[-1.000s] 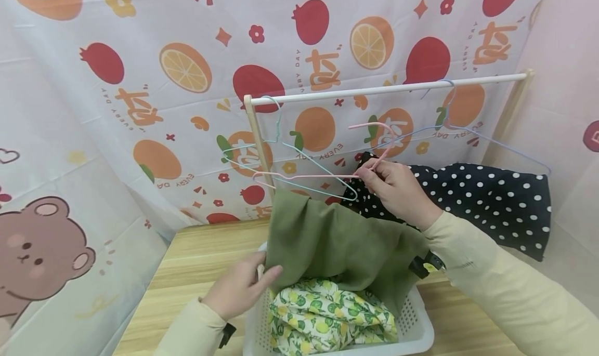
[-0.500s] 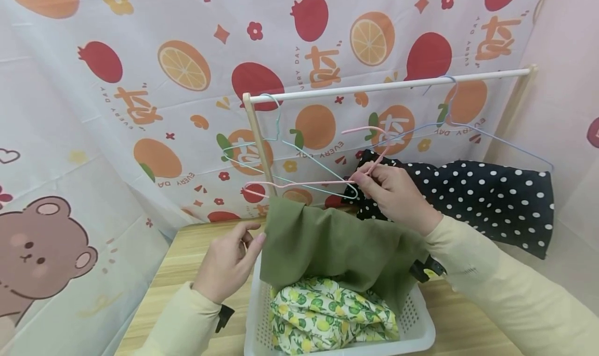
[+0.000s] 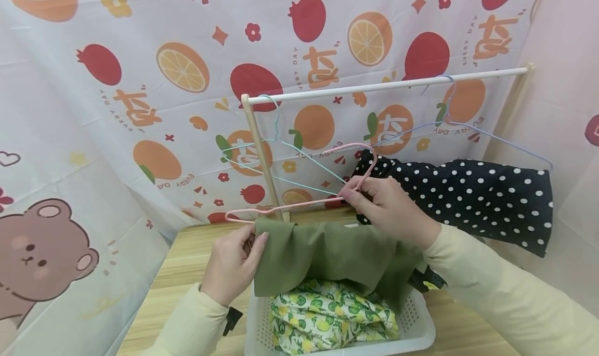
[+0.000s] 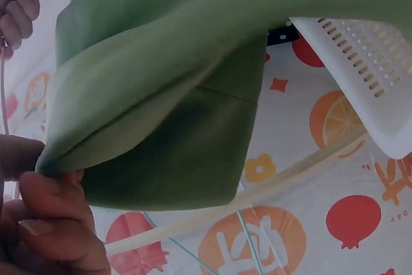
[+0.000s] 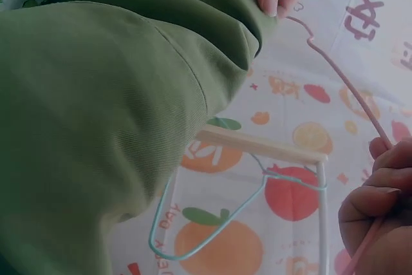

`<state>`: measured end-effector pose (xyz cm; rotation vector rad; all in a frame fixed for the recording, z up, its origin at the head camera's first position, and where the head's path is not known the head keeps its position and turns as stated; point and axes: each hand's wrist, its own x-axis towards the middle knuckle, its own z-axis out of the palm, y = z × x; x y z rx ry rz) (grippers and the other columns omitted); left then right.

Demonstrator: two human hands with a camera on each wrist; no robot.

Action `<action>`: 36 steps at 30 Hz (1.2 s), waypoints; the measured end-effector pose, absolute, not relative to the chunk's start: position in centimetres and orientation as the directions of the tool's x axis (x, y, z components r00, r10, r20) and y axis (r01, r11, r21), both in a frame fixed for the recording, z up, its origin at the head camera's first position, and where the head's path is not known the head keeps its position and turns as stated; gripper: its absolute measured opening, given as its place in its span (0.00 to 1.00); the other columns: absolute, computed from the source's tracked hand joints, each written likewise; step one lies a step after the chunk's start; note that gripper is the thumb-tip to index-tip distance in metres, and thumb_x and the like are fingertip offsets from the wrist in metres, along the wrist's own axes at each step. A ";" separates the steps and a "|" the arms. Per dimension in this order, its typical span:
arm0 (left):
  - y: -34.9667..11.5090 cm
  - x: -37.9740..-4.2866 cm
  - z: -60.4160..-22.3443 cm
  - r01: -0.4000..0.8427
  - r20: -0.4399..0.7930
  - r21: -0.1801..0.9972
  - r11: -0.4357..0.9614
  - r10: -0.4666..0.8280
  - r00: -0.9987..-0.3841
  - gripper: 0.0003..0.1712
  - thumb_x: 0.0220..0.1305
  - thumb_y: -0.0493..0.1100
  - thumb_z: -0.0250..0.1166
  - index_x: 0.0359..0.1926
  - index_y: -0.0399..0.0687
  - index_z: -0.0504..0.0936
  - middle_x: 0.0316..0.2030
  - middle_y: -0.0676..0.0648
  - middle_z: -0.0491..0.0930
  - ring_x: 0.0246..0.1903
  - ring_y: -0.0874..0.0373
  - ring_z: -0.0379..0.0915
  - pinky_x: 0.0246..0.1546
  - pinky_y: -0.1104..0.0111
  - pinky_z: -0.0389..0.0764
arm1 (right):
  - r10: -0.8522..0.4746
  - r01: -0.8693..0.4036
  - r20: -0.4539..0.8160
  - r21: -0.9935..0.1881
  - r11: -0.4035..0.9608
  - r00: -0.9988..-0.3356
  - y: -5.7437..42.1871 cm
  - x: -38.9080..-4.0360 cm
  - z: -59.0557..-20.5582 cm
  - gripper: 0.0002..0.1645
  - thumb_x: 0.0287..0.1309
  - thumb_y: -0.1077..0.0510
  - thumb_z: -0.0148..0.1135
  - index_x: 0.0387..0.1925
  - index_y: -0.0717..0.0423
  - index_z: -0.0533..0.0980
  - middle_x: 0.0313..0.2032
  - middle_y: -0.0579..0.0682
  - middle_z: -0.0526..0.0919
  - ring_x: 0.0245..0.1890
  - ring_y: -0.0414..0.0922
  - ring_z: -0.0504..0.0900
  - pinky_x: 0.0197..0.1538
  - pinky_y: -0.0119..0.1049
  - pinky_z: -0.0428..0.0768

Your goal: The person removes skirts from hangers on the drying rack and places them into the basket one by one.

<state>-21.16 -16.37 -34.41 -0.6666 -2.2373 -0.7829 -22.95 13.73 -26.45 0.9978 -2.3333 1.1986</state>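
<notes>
Apparently fitting an olive-green cloth garment (image 3: 337, 252) to a slim pink hanger (image 3: 309, 203), over a white perforated basket (image 3: 427, 327). Gripping the hanger below its hook with the right hand (image 3: 390, 208), pinching the garment's far left corner with the left hand (image 3: 232, 262). Likely best next to ease the hanger's left end into that corner.

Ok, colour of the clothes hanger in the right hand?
Pink. The clothes hanger shows best in the head view.
</notes>
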 end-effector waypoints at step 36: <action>-14.6 -17.9 -34.4 0.848 0.902 0.236 0.475 0.218 -0.374 0.06 0.51 0.28 0.63 0.26 0.42 0.78 0.22 0.52 0.76 0.18 0.66 0.72 0.18 0.80 0.73 | -0.359 -0.683 0.585 -0.567 0.459 -0.727 12.4 -20.4 -24.7 0.07 0.59 0.65 0.56 0.29 0.55 0.78 0.19 0.46 0.69 0.17 0.41 0.62 0.22 0.32 0.61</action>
